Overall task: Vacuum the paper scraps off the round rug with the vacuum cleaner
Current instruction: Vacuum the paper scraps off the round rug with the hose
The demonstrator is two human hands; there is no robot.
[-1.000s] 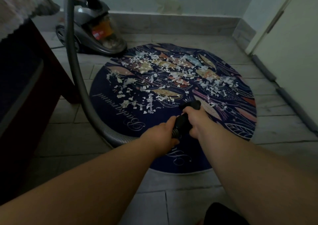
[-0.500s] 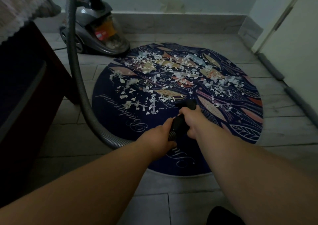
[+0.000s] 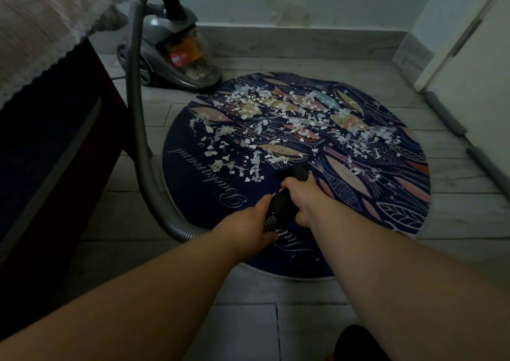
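Paper scraps [image 3: 276,128], white and pale, strewn over the far and middle part of the round rug [image 3: 193,184], the nearest of them just beyond the nozzle. Rug flat on the tiled floor [image 3: 132,211], dark blue, patterned with fish and leaves, pale rim visible at the near edge.

Black nozzle [image 3: 296,172] low over the rug's middle, at the near fringe of the scraps; contact with the pile not discernible. Black tube [image 3: 280,204] behind it, gripped by the right hand [image 3: 302,197], fingers curled round it from the right. Left hand [image 3: 248,222] just nearer, fingers wrapped round the ribbed end of the grey hose [image 3: 138,128]. Hose looping left off the rug's rim, across the floor, then up to the vacuum cleaner [image 3: 157,29].

Vacuum cleaner on the floor at far left, just beside the rug's far-left rim; touching or apart not clear. Clear dust bin [image 3: 204,56] at its front, holding an orange insert and pale debris heaped at the bottom.

- **Left:** dark bed frame [image 3: 55,139] under a lace-edged cloth [image 3: 41,29], its corner near the rug's left rim, hose in the gap between.
- **Far:** strip of open tiles between rug and skirting [image 3: 303,40].
- **Right:** wider band of open floor up to a pale door [image 3: 474,79], grey foam strips [image 3: 444,114] along its foot.
- **Near:** open tiles from the rug's rim to a dark rounded shape [image 3: 356,344] at the bottom edge, not identifiable.
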